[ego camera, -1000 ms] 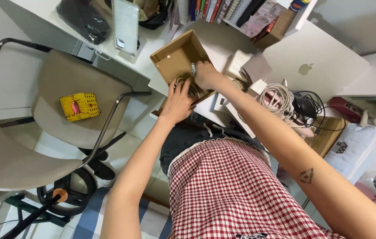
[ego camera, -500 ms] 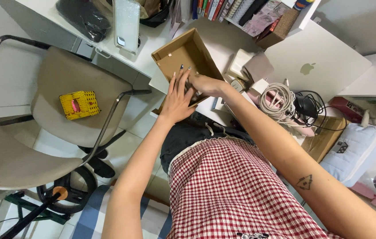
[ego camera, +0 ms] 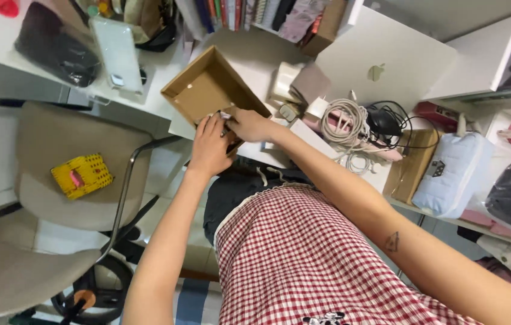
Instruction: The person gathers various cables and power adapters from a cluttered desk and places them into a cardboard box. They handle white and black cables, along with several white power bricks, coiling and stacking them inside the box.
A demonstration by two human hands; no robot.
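Cardboard box (ego camera: 207,87), a shallow brown open tray, is sitting at the near edge of the white worktop (ego camera: 249,54), tilted with one corner pointing away from the person. Both hands are meeting at its near corner: the left hand (ego camera: 209,147) is lying flat with fingers spread over the box's lower rim, and the right hand (ego camera: 249,124) is curling beside it, touching or almost touching it, fingers bent down into the tray. Something small and pale is showing between the fingertips, but I cannot tell what it is or whether either hand is truly gripping it. The rest of the tray is looking bare.

Judging from this, the person is tucking or arranging an item into the box's near corner, and the work is looking mid-step rather than finished. A next move would be calling for a steadying hand on the rim, since the box is overhanging the worktop edge and could tip toward the lap.

Just right of the box, a coiled white cable (ego camera: 342,120) is lying on a cluttered patch beside a closed silver laptop (ego camera: 388,57). A yellow basket (ego camera: 81,175) is resting on the beige chair (ego camera: 68,162), well apart to the left.
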